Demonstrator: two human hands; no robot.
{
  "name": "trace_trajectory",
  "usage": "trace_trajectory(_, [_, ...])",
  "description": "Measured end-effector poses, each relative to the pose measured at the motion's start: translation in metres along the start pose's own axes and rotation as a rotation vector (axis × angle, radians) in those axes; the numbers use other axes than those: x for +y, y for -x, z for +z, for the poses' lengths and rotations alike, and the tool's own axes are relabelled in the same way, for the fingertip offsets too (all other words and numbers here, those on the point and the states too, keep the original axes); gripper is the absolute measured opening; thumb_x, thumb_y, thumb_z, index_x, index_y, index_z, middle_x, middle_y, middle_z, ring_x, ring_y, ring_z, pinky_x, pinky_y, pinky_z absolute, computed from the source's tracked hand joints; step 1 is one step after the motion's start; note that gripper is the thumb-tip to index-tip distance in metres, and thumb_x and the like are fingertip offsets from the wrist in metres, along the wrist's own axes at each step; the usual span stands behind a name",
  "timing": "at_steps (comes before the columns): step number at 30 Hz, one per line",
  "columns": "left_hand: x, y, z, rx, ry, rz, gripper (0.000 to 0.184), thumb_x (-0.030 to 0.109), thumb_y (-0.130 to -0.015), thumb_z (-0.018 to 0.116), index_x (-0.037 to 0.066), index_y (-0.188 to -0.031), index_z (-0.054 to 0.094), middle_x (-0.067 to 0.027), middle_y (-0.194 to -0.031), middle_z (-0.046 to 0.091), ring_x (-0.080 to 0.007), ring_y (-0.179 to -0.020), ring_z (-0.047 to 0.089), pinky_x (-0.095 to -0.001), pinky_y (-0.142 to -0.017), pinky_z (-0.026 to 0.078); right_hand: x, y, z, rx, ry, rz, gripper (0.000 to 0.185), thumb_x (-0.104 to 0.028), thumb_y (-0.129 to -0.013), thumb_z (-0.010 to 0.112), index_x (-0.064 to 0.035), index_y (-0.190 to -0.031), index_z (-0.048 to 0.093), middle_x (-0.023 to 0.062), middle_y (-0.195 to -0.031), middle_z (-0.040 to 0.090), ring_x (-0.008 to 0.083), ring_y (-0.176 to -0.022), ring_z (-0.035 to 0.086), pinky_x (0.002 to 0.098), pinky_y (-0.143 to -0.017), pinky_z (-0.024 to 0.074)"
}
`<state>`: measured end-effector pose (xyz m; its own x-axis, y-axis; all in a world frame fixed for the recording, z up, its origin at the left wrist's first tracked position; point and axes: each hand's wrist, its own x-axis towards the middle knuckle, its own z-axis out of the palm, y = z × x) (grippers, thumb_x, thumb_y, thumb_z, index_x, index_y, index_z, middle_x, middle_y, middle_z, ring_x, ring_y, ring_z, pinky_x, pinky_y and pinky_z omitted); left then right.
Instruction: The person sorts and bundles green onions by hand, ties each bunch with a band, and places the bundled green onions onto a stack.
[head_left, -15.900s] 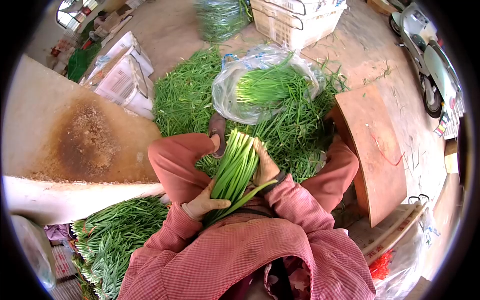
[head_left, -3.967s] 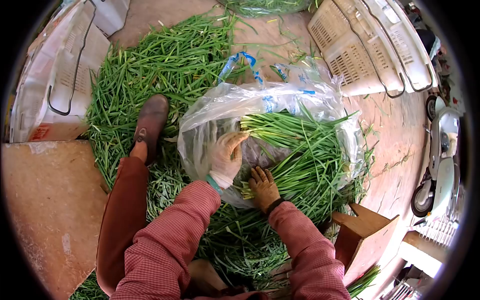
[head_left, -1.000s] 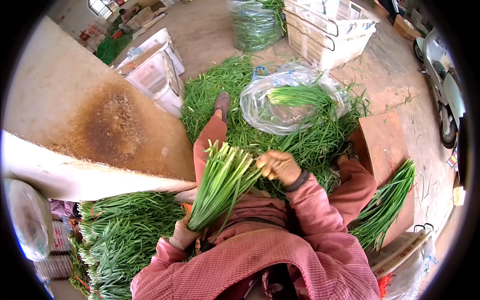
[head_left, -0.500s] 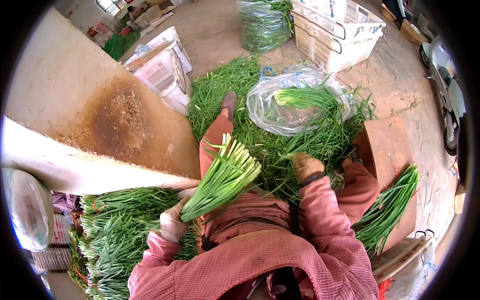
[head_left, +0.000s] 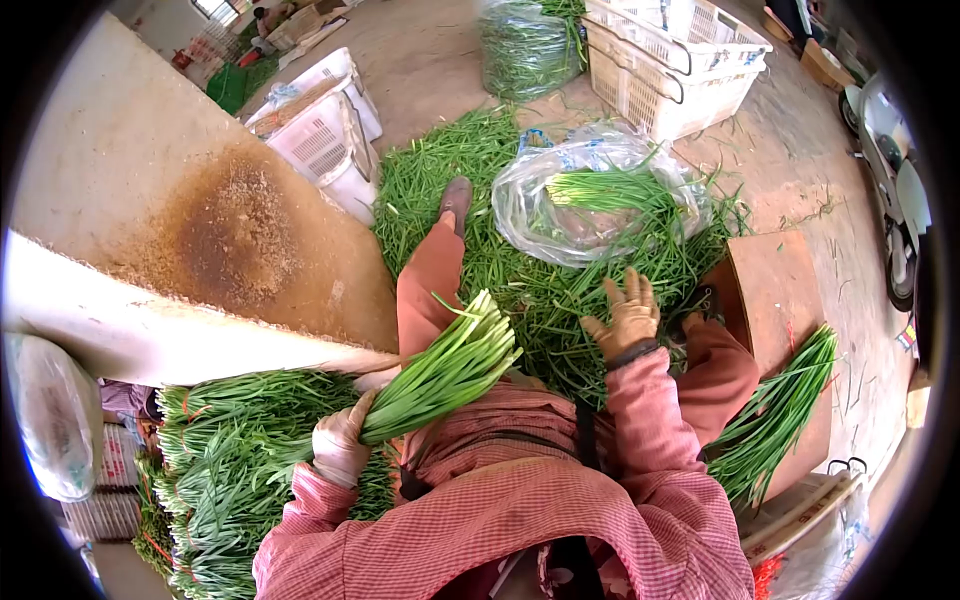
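My left hand (head_left: 342, 437) is wrapped round a bunch of garlic chives (head_left: 445, 368), whose pale cut ends point up and to the right over my lap. My right hand (head_left: 628, 314), in a tan glove, is held with its fingers spread and nothing in it, above the loose green leaves (head_left: 560, 335) on the floor. Ahead of it, more chives (head_left: 610, 190) lie on a clear plastic bag (head_left: 520, 215). Beside my left arm are stacked bundles of chives (head_left: 250, 450), some tied with red bands.
A stained slab (head_left: 240, 230) stands at my left. White plastic crates (head_left: 690, 75) and a filled bag of greens (head_left: 530, 50) are ahead. On my right, another bunch of chives (head_left: 780, 420) rests on a brown board (head_left: 785, 280); a scooter (head_left: 895, 190) stands beyond.
My right hand has opened and turned, its fingers now spread upward; the bit of green at its fingertips is gone. The bunch in my left hand has tilted lower to the right.
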<state>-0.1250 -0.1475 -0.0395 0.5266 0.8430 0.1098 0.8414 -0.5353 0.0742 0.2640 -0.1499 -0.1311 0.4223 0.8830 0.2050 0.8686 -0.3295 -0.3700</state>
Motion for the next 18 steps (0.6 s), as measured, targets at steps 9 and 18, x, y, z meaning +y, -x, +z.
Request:
trace_trajectory(9, [-0.003,-0.002,-0.003,-0.003,-0.066,0.081,0.059,0.01,-0.054,0.067,0.013,-0.111,0.051,-0.0072,-0.063,0.052,-0.0268,-0.055,0.052,-0.036,-0.053,0.042,-0.049,0.011,-0.002,0.275,-0.647,-0.482,0.026,-0.009,-0.072,0.059,-0.0121,-0.098,0.054,0.0059,-0.117,0.048,0.0267,-0.108,0.043,0.0384,-0.092,0.0347])
trace_trajectory(18, [0.011,-0.023,0.012,0.206,0.337,-0.05,0.049,0.006,-0.058,0.064,0.008,-0.106,0.054,-0.0123,-0.08,0.061,-0.0265,-0.07,0.06,-0.0347,-0.06,0.048,-0.005,0.044,0.103,-0.926,-1.434,0.509,0.063,-0.052,-0.085,0.035,-0.0074,-0.129,0.029,0.0151,-0.128,0.037,0.0285,-0.117,0.036,0.0408,-0.097,0.0291])
